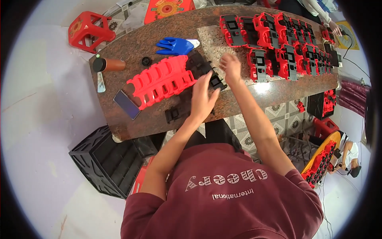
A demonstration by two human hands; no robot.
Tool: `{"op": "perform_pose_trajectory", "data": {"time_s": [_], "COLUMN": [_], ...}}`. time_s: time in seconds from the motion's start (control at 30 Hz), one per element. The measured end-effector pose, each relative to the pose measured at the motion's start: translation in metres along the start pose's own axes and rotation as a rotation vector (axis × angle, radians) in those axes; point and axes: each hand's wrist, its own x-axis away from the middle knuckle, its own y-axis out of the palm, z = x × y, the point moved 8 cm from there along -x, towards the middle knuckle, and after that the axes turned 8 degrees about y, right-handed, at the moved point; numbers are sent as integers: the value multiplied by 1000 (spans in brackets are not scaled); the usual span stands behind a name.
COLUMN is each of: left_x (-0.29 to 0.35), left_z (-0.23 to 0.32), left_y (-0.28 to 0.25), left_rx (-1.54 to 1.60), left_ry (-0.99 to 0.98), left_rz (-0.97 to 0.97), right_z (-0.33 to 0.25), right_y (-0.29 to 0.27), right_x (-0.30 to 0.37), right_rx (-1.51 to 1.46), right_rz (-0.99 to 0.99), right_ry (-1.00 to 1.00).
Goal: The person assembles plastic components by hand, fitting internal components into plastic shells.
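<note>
Where the left hand [203, 100] reaches the black, square-windowed plastic frame [217, 83], its thumb and fingers stand moderately apart; whether they grip it I cannot tell. The frame lies on the brown speckled stone table [131, 47], right of the red ribbed plastic parts [157, 72], long axis slanting from upper left to lower right. Nearby, the right hand [231, 67] hovers half-curled, contents unclear.

Black square-windowed plastic parts [215, 82] close beside bright red shells [162, 75]

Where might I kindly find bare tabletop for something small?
Tabletop is bare beyond the round black piece, left of the blue glove, and between phone and small black frame. The right is crowded with red-black assemblies.
</note>
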Motion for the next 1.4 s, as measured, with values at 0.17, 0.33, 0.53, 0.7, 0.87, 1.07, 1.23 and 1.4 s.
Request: {"op": "perform_pose_trajectory", "data": {"time_s": [0.17, 0.33, 0.53, 0.7, 0.87, 1.07, 1.23, 1.4], "left_x": [70, 72, 68, 69, 64, 31, 77, 111], "left_z": [-37, -93, -92, -90, -104, 56, 33, -27], "left_y": [-85, -96, -76, -68, -84, -127, -88, -101], "left_rx": [-409, -731, -875, -949, -822, -160, 243, 882], "left_ry": [-39, -112, -79, -43, -225, 233, -251, -698], "left_rz": [6, -255, -368, -410, -471, -496, -893, -306], "right_z": [47, 63, 63, 38, -14, -21, 3, -9], "right_y": [86, 103, 86, 91, 53, 52, 78, 82], "right_x": [88, 112, 120, 132, 113, 216, 217, 46], "right_rx": [900, 1200, 1105, 1145, 937, 1272, 1200, 1257], "right_rz": [-354, -203, -25, 44, -38, -958, -1239, -187], "right_ry": [-507, -742, -812, -954, -729, -271, -103, -768]}}
